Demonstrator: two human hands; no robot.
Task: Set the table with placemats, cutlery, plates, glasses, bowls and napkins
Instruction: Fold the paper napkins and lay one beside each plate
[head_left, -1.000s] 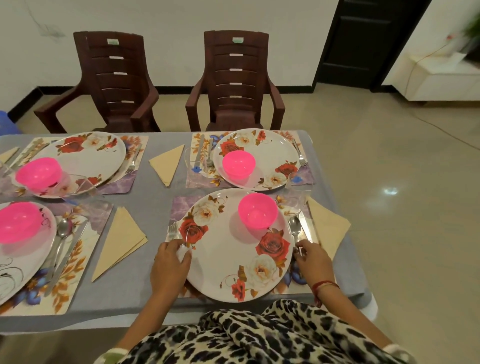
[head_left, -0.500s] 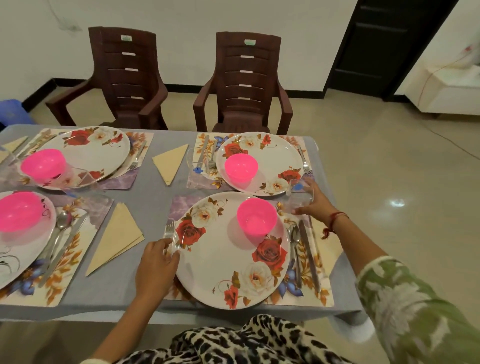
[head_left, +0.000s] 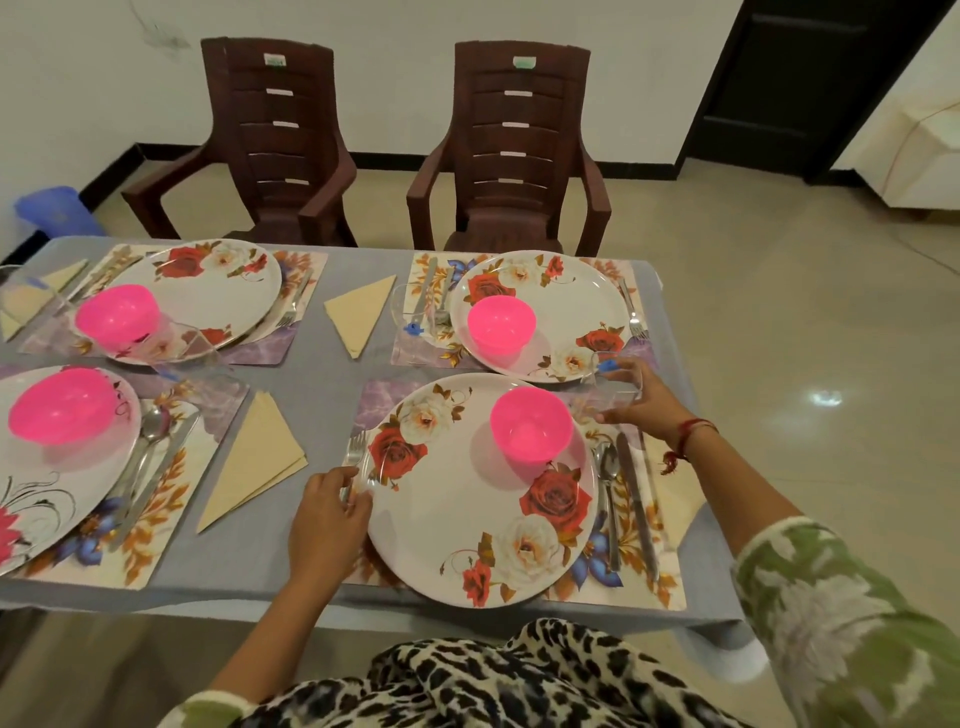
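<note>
The nearest floral plate (head_left: 457, 525) lies on a floral placemat (head_left: 649, 587) at the grey table's (head_left: 332, 384) front right. A pink bowl (head_left: 530, 426) stands on the plate's far side. My left hand (head_left: 330, 519) pinches the handle of the fork (head_left: 356, 448) at the plate's left rim. My right hand (head_left: 647, 402) grips a clear glass (head_left: 613, 384) at the placemat's far right corner. A spoon (head_left: 605, 465) and a knife (head_left: 635, 499) lie to the right of the plate. A beige napkin (head_left: 675, 512) shows partly under my right forearm.
Three other settings with floral plates and pink bowls (head_left: 501, 322) (head_left: 117, 314) (head_left: 57, 410) fill the table. Folded napkins (head_left: 361, 312) (head_left: 254, 462) lie between them. Two brown chairs (head_left: 511, 150) (head_left: 270, 145) stand at the far side. A blue bin (head_left: 54, 210) stands far left.
My right hand has left the cutlery beside the plate, reached forward to the glass and closed on it. My left hand stays at the plate's left rim. The camera has tilted lower.
</note>
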